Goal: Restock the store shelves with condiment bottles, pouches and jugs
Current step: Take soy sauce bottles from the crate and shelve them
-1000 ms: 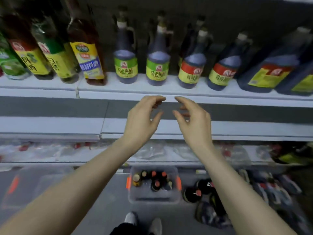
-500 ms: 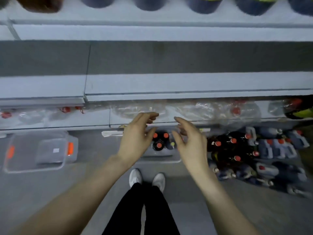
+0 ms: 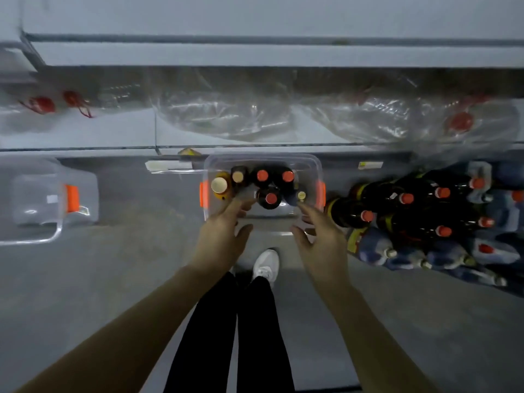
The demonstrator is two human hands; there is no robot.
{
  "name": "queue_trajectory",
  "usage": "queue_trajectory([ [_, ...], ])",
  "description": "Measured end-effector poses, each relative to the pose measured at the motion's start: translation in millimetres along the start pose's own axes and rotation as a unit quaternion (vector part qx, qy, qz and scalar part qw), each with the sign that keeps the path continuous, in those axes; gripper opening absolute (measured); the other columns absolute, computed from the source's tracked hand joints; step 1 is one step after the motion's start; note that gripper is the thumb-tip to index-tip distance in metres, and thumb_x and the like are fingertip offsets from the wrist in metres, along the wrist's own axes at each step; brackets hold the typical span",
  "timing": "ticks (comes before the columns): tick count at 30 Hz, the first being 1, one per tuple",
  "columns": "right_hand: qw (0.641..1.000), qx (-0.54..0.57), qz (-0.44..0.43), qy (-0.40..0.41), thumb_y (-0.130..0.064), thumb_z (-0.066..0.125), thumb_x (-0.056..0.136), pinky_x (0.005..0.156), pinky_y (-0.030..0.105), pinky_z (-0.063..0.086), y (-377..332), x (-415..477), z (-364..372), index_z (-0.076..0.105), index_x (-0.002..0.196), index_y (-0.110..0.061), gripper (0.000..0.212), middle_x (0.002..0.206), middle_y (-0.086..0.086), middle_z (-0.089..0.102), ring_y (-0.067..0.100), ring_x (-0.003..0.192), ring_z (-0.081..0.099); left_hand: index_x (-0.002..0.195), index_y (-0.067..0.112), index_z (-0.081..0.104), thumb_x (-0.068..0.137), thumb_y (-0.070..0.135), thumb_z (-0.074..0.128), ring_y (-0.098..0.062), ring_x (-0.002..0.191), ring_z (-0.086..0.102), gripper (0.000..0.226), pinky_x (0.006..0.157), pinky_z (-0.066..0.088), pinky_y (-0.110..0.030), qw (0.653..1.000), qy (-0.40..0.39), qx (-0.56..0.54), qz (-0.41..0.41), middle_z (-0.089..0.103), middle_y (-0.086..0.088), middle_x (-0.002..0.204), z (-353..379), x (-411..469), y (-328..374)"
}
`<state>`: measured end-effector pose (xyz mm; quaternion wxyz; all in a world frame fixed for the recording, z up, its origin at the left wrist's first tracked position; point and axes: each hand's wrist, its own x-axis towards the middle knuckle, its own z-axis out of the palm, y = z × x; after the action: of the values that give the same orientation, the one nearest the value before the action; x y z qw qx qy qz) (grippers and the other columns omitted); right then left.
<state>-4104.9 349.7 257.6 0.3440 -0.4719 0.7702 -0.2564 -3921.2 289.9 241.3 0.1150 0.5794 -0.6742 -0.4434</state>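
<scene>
In a clear bin (image 3: 310, 165) (plastic, seemingly), round-capped dark bottles (image 3: 268, 198).

Six bottles (image 3: 268, 197) upright in clear bin (image 3: 310, 167) on floor; red-cap bottles (image 3: 402, 199) & blue jugs (image 3: 493, 251) clustered just right of it.

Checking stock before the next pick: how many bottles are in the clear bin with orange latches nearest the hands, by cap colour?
Red-capped bottles: 3
Pale-capped bottles: 3
Total in the bin: 6
</scene>
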Motion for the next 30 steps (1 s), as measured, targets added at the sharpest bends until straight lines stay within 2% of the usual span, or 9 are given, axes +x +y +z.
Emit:
queue_trajectory([
  [6,0.998,0.002,0.046,-0.043,-0.002,0.072,0.089,0.094,0.038,0.055,70,21,63,0.057,0.139,-0.009,0.052,0.13,0.007,0.066,0.021,0.115,0.063,0.137,0.017,0.055,0.085,0.005,0.073,-0.017,0.108,0.062,0.056,0.091,0.054,-0.033,0.997,-0.062,0.035,-0.03,0.062,-0.005,0.127,63,28,-75],
  [12,0.991,0.019,0.103,-0.086,-0.01,0.073,0.091,0.103,0.032,0.049,135,52,116,0.04,0.152,-0.021,0.07,0.141,0.001,0.057,0.012,0.124,0.055,0.148,0.018,0.042,0.088,0.012,0.072,-0.021,0.122,0.056,0.067,0.102,0.049,-0.04,0.988,-0.129,0.075,-0.049,0.054,-0.007,0.14,116,71,-142],
  [17,0.986,0.024,0.128,-0.106,-0.008,0.075,0.089,0.109,0.039,0.046,185,72,152,0.036,0.153,-0.021,0.076,0.145,0.004,0.053,0.019,0.13,0.053,0.152,0.017,0.035,0.088,0.014,0.072,-0.025,0.127,0.053,0.073,0.104,0.046,-0.04,0.983,-0.147,0.105,-0.04,0.05,-0.011,0.144,153,108,-185],
  [21,0.987,0.021,0.122,-0.101,-0.009,0.077,0.087,0.11,0.044,0.045,213,92,174,0.034,0.154,-0.018,0.08,0.149,0.004,0.051,0.021,0.133,0.052,0.151,0.017,0.034,0.087,0.017,0.074,-0.029,0.129,0.051,0.076,0.104,0.046,-0.044,0.983,-0.145,0.113,-0.023,0.05,-0.012,0.145,172,133,-211],
  [27,0.993,0.026,0.059,-0.102,-0.008,0.08,0.082,0.107,0.041,0.047,241,124,205,0.042,0.147,-0.013,0.076,0.142,0.001,0.058,0.019,0.132,0.052,0.15,0.017,0.037,0.084,0.018,0.076,-0.03,0.128,0.051,0.077,0.099,0.049,-0.046,0.984,-0.139,0.111,0.012,0.051,-0.011,0.143,197,157,-242],
  [30,0.992,0.041,0.04,-0.109,-0.009,0.082,0.079,0.108,0.029,0.045,251,135,216,0.043,0.146,-0.012,0.077,0.14,0.002,0.058,0.019,0.131,0.053,0.151,0.017,0.036,0.084,0.021,0.077,-0.029,0.129,0.05,0.078,0.1,0.048,-0.047,0.984,-0.142,0.104,0.021,0.05,-0.01,0.144,206,165,-250],
])
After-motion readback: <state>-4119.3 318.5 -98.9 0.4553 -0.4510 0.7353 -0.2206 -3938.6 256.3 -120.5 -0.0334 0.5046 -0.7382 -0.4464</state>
